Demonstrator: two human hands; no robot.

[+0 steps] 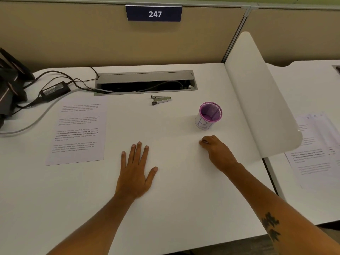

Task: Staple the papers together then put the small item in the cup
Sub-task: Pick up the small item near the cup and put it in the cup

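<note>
Printed papers (77,133) lie flat at the left of the white desk (174,208). A small grey stapler (161,100) rests at the back middle, its jaws apart. A purple mesh cup (210,115) with a white label stands to the right. My left hand (136,172) lies flat on the desk, fingers spread, holding nothing. My right hand (216,150) sits just in front of the cup, fingertips pinched on a small pale item (205,142) that is mostly hidden by the fingers.
An open cable tray (145,82) runs along the back. A black power brick (55,91) with cables and dark gear (11,85) sit at the back left. A white divider (257,100) borders the right side, with more papers (314,148) on the neighbouring desk.
</note>
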